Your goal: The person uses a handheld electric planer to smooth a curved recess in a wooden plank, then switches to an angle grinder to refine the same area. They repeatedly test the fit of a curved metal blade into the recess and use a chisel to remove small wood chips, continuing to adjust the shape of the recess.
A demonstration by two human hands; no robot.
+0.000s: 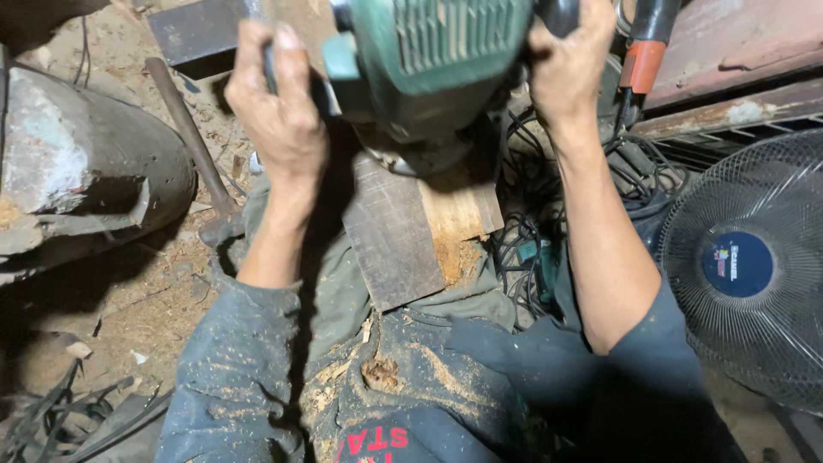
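A black round-caged electric fan (pixel 744 266) stands well right of the dark wooden plank (pixel 403 240), and a rusty grey metal drum (pixel 77 163) lies well to its left. The plank rests in the person's lap, one strip freshly pale. On its far end sits a green plastic-bodied power tool (pixel 429 69). The left hand (pixel 279 111) has its fingers wrapped tight round the tool's side handle; the right hand (pixel 570 69) grips its rear. A wooden-handled hammer (pixel 193 141) lies left of the plank.
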